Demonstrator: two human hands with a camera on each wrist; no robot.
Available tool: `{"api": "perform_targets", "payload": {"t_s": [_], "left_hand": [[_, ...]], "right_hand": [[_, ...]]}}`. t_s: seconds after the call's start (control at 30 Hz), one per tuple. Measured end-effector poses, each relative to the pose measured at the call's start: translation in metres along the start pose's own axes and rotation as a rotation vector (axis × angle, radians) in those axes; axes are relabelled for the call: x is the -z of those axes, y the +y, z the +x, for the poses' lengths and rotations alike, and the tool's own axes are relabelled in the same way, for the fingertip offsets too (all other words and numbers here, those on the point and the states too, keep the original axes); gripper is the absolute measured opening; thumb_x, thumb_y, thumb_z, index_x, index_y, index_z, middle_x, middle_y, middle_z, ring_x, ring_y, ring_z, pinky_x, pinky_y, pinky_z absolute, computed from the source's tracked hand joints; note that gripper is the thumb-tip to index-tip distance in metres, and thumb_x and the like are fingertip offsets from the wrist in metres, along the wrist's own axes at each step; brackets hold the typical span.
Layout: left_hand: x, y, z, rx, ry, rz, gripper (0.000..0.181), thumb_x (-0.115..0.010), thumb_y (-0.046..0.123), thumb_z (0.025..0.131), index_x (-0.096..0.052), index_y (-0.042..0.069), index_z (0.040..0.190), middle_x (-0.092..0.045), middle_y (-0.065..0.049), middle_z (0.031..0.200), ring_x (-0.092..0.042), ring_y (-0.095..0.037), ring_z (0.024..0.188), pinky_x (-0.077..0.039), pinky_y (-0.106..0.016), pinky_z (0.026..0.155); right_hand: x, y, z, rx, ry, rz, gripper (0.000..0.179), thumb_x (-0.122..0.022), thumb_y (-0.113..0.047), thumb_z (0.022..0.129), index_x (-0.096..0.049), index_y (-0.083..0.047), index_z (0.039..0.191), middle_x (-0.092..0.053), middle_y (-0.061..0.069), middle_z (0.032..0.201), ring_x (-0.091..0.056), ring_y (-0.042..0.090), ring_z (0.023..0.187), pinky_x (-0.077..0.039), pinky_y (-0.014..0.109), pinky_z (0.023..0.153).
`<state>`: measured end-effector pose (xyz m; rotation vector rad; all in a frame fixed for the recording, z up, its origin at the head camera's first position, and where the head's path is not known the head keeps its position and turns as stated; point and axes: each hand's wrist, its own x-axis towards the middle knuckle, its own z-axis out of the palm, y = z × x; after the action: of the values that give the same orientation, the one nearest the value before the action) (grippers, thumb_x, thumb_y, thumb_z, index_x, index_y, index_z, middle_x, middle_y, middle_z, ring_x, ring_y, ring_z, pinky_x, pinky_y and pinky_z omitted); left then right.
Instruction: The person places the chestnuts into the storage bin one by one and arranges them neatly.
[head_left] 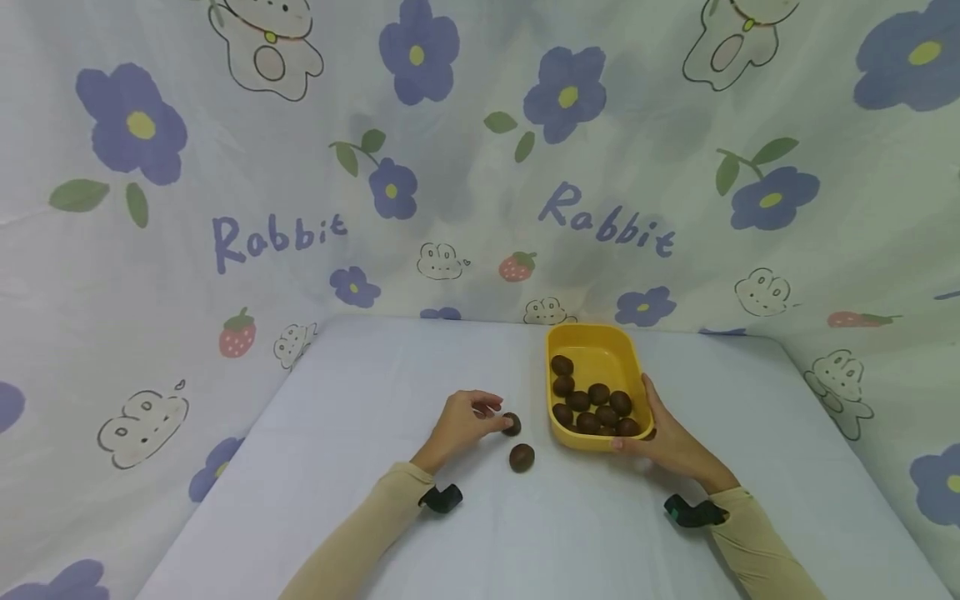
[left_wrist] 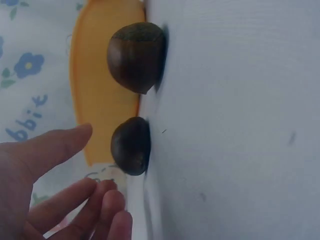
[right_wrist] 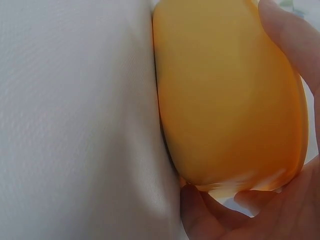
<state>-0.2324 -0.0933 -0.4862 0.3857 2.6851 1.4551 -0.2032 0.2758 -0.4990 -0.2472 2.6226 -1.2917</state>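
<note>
Two brown chestnuts lie on the white table left of a yellow container [head_left: 600, 350]. My left hand [head_left: 467, 423] is beside the farther chestnut [head_left: 513, 425]; the nearer chestnut [head_left: 522, 457] sits closer to me. In the left wrist view, thumb and fingers stand apart near the smaller-looking chestnut [left_wrist: 131, 146], with nothing between them. My right hand [head_left: 675, 443] grips the container by its near right corner. The right wrist view shows the thumb at the rim and fingers curled round the yellow wall [right_wrist: 225, 90]. Several chestnuts [head_left: 597, 394] lie in the container, mostly towards its near end.
A white cloth covers the table [head_left: 390, 367]. Behind it and at the sides hangs a curtain [head_left: 465, 167] printed with flowers, rabbits and strawberries. Dark wrist devices [head_left: 442, 499] sit at the cuffs of both beige sleeves [head_left: 367, 525].
</note>
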Motion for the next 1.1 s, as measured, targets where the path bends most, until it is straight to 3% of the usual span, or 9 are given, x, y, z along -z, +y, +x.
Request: {"api": "perform_targets", "payload": {"t_s": [0.3,0.83,1.1], "left_hand": [[-0.007,0.001,0.0,-0.003,-0.042,0.083,0.042,-0.091,0.026,0.078,-0.078,0.002,0.11,-0.075,-0.006,0.094,-0.063,-0.011,0.081,-0.053,-0.024,0.074],[-0.014,0.004,0.0,-0.043,-0.043,0.176,0.04,-0.091,0.022,0.077,-0.077,0.001,0.108,-0.072,-0.009,0.097,-0.061,-0.017,0.088,-0.05,-0.026,0.077],[-0.015,0.004,0.0,-0.052,-0.035,0.259,0.034,-0.088,0.025,0.079,-0.079,0.003,0.104,-0.075,-0.005,0.095,-0.061,-0.012,0.084,-0.051,-0.025,0.075]], "right_hand": [[0.001,-0.001,-0.001,0.004,-0.002,-0.005,0.133,-0.08,-0.046,0.085,0.023,-0.016,0.163,0.009,0.025,0.173,-0.005,0.055,0.157,-0.019,0.074,0.118],[0.0,0.004,0.0,0.03,0.003,0.012,0.133,-0.082,-0.043,0.084,0.023,-0.018,0.163,0.009,0.023,0.173,-0.006,0.055,0.157,-0.018,0.075,0.118],[-0.001,0.005,0.002,0.024,0.002,0.003,0.133,-0.081,-0.045,0.085,0.023,-0.019,0.163,0.008,0.023,0.173,-0.006,0.055,0.157,-0.019,0.075,0.118]]}}
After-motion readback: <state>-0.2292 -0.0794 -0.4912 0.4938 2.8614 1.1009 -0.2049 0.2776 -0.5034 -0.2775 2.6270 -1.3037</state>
